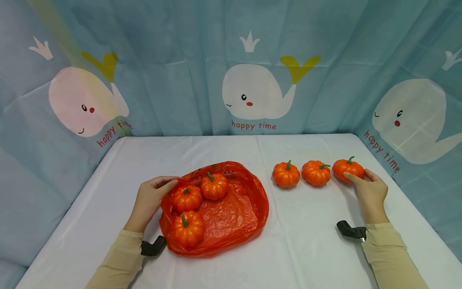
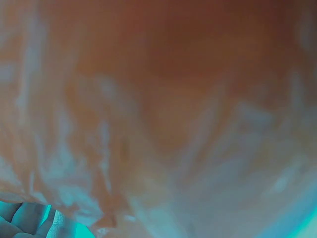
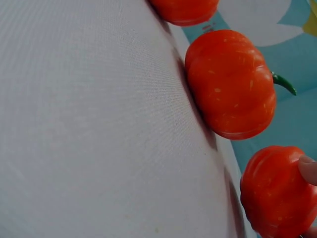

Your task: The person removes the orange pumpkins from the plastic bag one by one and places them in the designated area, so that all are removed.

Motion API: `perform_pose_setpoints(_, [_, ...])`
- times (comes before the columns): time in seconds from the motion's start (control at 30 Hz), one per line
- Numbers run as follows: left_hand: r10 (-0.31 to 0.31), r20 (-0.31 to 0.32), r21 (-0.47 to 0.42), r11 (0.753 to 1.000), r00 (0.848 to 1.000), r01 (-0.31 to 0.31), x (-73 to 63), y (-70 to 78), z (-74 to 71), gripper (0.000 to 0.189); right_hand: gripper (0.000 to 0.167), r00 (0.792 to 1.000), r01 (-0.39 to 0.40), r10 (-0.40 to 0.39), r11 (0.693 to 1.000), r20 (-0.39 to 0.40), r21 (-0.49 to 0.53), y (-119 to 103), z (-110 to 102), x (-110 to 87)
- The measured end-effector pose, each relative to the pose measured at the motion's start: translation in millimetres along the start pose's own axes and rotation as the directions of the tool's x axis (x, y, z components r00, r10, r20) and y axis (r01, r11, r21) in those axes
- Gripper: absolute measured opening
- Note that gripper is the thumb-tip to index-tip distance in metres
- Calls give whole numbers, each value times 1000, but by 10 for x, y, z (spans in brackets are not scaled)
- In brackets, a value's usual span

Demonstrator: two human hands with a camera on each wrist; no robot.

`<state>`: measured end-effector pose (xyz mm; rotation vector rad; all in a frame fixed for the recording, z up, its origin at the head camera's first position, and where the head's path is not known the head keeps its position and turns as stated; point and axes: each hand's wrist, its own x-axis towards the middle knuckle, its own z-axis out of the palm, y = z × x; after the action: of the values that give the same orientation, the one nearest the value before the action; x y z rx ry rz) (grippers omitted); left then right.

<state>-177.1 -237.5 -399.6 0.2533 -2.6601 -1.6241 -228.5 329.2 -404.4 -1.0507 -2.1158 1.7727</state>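
At the left, my left hand (image 1: 153, 197) pinches the rim of a red plastic bag (image 1: 231, 224) that lies spread open on the table. Inside the bag, toward its left side, sit three small orange pumpkins with green stems: one at the back (image 1: 214, 187), one in the middle (image 1: 187, 199) and one at the front (image 1: 189, 229). The left wrist view is filled by the blurred bag film (image 2: 158, 124). On the right, my right hand (image 1: 372, 194) grips the rightmost pumpkin (image 1: 346, 169) between thumb and fingers; its thumb (image 3: 308, 168) shows on the pumpkin in the right wrist view.
Two more pumpkins, one nearer the bag (image 1: 286, 175) and one beside the held pumpkin (image 1: 316, 173), stand in a row on the white-covered table (image 1: 299, 233). A blue curtain (image 1: 187, 96) with whale prints hangs behind and at both sides.
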Motion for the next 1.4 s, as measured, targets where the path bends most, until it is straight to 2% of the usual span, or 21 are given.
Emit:
perform_pose_setpoints(0.27, [5,4,-5,1000,1000,-5,-2,5,3,51,84,1000,-3,3,1000,3,12,34,12,45])
perform_pose_setpoints(0.47, [4,3,-9,1000,1000,-4,-6,10,2,52,86,999,16,-11,995,51,-103,54,-18,62])
perform_pose_setpoints(0.57, [5,-3,-11,1000,1000,-5,-8,10,3,52,86,997,29,-19,991,79,-128,51,-35,53])
perform_pose_setpoints(0.87, [15,0,-10,1000,1000,-15,-8,8,2,50,86,993,-6,16,997,119,-82,51,-49,37])
perform_pose_setpoints(1.0, [14,3,-6,1000,1000,-14,-4,11,4,50,88,992,5,9,994,126,-111,63,-62,50])
perform_pose_setpoints(1.23, [32,0,-5,999,999,-32,9,2,0,49,82,992,88,-66,972,106,-217,95,-126,-4])
perform_pose_setpoints(1.33, [39,1,-11,999,999,-39,11,1,-3,48,78,990,133,-122,975,71,-180,75,-147,-97])
perform_pose_setpoints(1.4, [37,2,-11,999,999,-37,9,1,-6,49,74,986,165,-161,982,44,-94,27,-143,-200])
